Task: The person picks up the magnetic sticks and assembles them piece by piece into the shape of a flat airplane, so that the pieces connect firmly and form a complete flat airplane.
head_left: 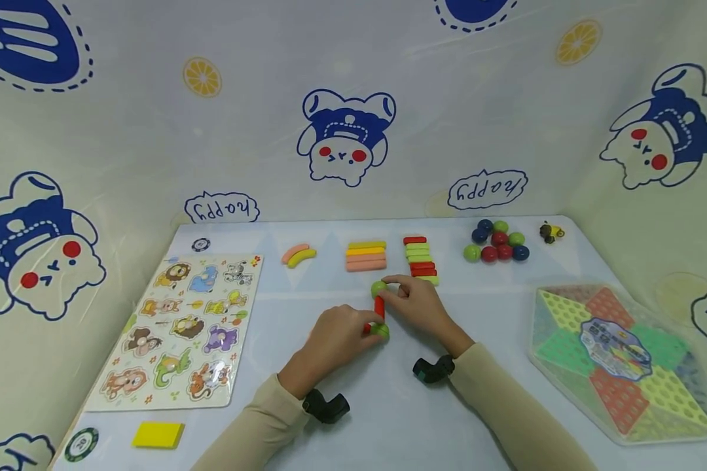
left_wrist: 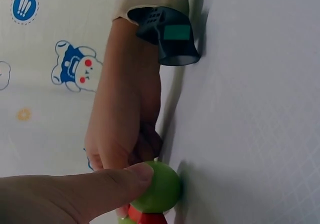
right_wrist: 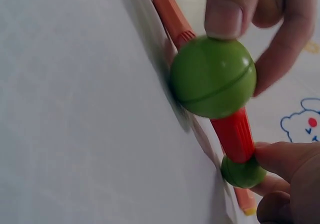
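Two green balls are joined by a red rod point(head_left: 380, 309) in front of me, in the middle of the table. My left hand point(head_left: 342, 337) pinches the near green ball point(right_wrist: 212, 77), thumb on its surface in both wrist views. With thumb and fingers, my right hand point(head_left: 421, 304) grips the far green ball point(head_left: 379, 288) where the rod meets it. Left of the near ball, another short piece of red point(head_left: 367, 328) shows, mostly hidden by the left fingers. The far ball looks small behind the near one in the right wrist view.
Behind the hands lie rows of pink and yellow rods point(head_left: 366, 256), red and green rods point(head_left: 419, 256), two curved pieces point(head_left: 298, 255) and several balls point(head_left: 497, 242). An animal puzzle board point(head_left: 179, 333) and yellow block point(head_left: 158, 435) are left; a patterned clear box point(head_left: 624, 360) is right.
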`<state>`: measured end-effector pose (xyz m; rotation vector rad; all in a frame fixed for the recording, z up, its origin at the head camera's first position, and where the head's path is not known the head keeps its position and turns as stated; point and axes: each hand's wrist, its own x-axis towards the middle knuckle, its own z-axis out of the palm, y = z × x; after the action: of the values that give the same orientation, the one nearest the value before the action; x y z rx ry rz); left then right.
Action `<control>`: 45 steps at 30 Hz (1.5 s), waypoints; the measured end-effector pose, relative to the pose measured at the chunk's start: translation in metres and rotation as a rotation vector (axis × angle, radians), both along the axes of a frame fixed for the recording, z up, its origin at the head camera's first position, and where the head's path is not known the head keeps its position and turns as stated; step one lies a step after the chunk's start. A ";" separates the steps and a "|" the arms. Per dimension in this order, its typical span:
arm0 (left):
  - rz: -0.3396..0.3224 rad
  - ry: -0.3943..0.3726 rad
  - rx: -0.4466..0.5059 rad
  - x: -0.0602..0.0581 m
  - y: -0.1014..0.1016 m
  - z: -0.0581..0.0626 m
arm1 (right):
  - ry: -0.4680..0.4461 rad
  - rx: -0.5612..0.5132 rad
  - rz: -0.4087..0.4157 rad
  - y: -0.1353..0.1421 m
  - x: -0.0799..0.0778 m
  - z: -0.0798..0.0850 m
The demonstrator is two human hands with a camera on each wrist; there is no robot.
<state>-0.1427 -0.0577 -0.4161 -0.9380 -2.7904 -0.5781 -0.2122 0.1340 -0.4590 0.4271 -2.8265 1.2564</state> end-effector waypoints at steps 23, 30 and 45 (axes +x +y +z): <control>0.047 -0.049 0.001 -0.001 -0.015 0.005 | -0.009 0.014 -0.034 0.002 0.000 0.008; 0.060 -0.083 0.021 0.001 -0.017 0.006 | 0.015 -0.080 -0.136 0.030 -0.009 0.022; 0.047 -0.032 0.086 0.005 -0.002 -0.010 | -0.027 0.280 0.271 -0.048 -0.100 0.068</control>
<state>-0.1377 -0.0601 -0.4259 -0.8516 -2.7828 -0.7059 -0.3121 0.0862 -0.3908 0.8331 -3.0576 0.8986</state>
